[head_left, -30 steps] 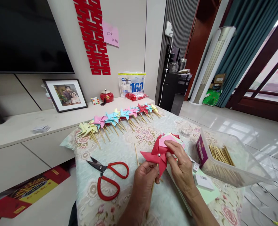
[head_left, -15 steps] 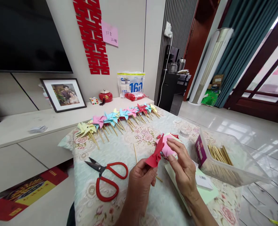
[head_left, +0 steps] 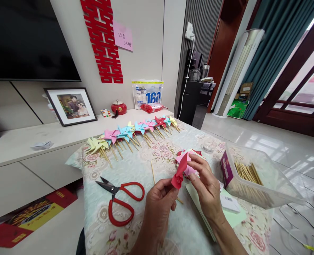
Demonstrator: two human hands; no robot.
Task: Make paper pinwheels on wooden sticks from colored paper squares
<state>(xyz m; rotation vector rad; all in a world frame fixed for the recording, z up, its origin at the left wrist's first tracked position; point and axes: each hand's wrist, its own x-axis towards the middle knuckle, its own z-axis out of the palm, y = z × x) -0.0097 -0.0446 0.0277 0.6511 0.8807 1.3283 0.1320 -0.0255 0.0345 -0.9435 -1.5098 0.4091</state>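
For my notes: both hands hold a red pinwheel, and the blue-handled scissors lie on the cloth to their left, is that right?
Not quite: the head view shows the scissors have red handles. The rest stands: left hand and right hand hold the red pinwheel.

Both forearms are reaching in from the near edge, angling toward each other. The left hand point(head_left: 159, 200) is sitting lower and nearer, its back showing, fingers curled and pinching closed at the tips. The right hand point(head_left: 206, 186) is sitting just beside it on the right, slightly farther, fingers bent, thumb and forefinger pressing together.
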